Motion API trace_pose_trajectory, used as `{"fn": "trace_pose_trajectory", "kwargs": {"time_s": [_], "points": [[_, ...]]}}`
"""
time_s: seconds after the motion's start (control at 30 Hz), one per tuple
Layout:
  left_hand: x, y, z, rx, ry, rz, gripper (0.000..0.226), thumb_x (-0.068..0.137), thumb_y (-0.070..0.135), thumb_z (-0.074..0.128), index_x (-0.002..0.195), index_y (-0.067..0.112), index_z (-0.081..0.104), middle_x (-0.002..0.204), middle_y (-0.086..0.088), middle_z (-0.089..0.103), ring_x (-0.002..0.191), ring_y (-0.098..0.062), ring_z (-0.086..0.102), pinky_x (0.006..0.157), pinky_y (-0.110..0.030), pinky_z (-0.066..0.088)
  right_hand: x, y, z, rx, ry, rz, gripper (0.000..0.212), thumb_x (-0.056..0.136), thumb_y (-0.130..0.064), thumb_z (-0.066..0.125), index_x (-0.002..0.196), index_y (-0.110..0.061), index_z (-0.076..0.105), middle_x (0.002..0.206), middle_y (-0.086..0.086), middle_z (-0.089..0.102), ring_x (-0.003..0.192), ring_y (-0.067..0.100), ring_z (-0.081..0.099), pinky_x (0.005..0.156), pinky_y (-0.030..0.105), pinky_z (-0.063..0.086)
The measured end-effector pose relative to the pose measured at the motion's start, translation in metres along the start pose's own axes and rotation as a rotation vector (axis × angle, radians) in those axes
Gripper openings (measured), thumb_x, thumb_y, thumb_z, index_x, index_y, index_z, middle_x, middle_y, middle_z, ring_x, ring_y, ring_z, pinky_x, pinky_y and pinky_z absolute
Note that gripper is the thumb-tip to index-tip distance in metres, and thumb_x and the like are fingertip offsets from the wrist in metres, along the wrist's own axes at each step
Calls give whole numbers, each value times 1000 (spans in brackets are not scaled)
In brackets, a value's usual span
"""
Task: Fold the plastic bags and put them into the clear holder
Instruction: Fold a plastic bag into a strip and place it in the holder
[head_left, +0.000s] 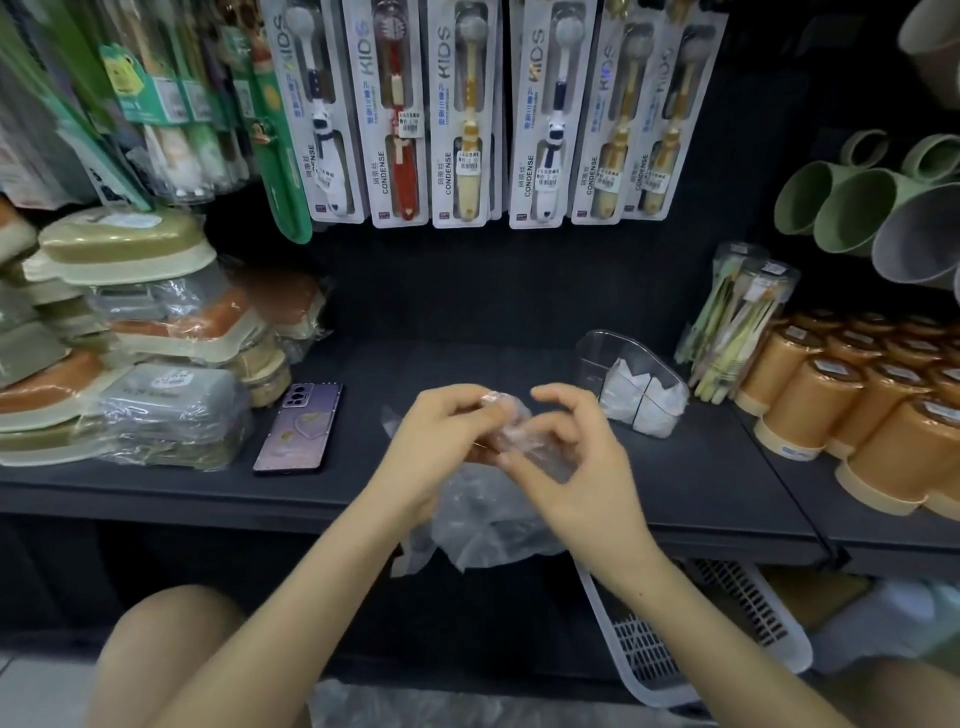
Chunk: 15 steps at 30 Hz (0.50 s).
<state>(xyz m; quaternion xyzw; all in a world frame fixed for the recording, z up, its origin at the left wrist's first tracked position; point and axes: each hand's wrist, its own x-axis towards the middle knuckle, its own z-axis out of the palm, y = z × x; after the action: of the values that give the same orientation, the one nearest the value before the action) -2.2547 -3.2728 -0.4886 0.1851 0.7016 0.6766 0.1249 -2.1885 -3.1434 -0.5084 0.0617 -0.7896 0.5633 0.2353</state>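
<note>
Left hand (441, 439), right hand (574, 452) around half-hidden plastic bag (488, 514)

Dark shelf (467, 358), purple phone (298, 427) lying flat, clear holder (631, 382) standing, wrapped boxes (156, 405) stacked left, orange cups (841, 395) right

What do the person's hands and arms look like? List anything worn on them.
Left hand and right hand are bare: no gloves, no rings showing on the fingers, no watch or bracelet at either wrist. Left forearm and right forearm are bare too, no sleeve in view.
</note>
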Motion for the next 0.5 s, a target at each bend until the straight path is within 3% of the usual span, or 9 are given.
{"fn": "trace_pose_trajectory", "kwargs": {"time_s": [0.1, 0.17, 0.3, 0.37, 0.5], "points": [[2, -5, -15, 37, -12, 42, 18, 93, 9, 58, 82, 10, 73, 83, -3, 69, 80, -20, 61, 71, -28, 50, 1, 2, -21, 127, 81, -5, 37, 84, -22, 63, 119, -25, 52, 88, 1, 72, 89, 15, 67, 83, 29, 52], [2, -7, -23, 26, -73, 64, 14, 91, 11, 60, 83, 8, 71, 83, -2, 68, 79, -16, 61, 73, -25, 50, 8, 10, -36, -27, 119, -9, 35, 83, -29, 61, 118, -29, 55, 96, -6, 70, 98, 12, 64, 87, 32, 49], [-1, -10, -39, -59, -197, 116, 20, 81, 28, 71, 82, 7, 70, 81, -3, 68, 78, -13, 63, 71, -20, 50, 14, 22, -43, -247, -163, 71, 45, 79, -36, 68, 119, -48, 51, 125, -28, 52, 125, -2, 42, 108, 28, 34], [-3, -12, -47, -88, -209, 143, 30, 72, 43, 78, 82, 15, 74, 85, -1, 70, 81, -13, 65, 75, -21, 51, 12, 27, -40, -228, -244, 104, 44, 77, -38, 71, 116, -48, 53, 123, -30, 52, 124, -4, 41, 108, 28, 32], [-10, -18, -64, -88, -139, 177, 41, 64, 56, 81, 83, 20, 77, 86, 0, 73, 83, -13, 68, 77, -22, 53, 6, 35, -30, -225, -227, 116, 29, 79, -34, 76, 101, -46, 62, 106, -30, 60, 112, -2, 50, 102, 27, 37]]}}
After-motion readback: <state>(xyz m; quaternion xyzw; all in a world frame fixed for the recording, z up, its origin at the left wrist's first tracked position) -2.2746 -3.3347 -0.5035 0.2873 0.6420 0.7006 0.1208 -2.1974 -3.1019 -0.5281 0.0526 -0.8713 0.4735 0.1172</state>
